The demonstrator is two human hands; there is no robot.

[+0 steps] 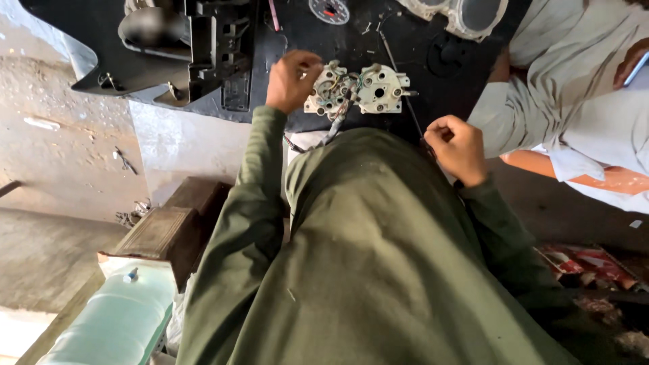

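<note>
My left hand (pixel 292 80) is closed on the left edge of a white gauge-cluster housing (pixel 358 88) with screw posts and a wire bundle, lying on a black sheet (pixel 419 81). My right hand (pixel 460 149) is curled shut at the sheet's near edge, pinching the lower end of a thin dark rod or cable (pixel 399 74) that runs up across the sheet. My green sleeves and garment fill the lower middle of the view.
A black plastic dashboard panel (pixel 196 54) lies at top left. A round dial (pixel 329 10) and a pale gauge bezel (pixel 466 15) sit at the top. Another person in pale clothing (pixel 574 81) sits at right. A wooden box (pixel 162 233) and a pale green container (pixel 115 318) stand at lower left.
</note>
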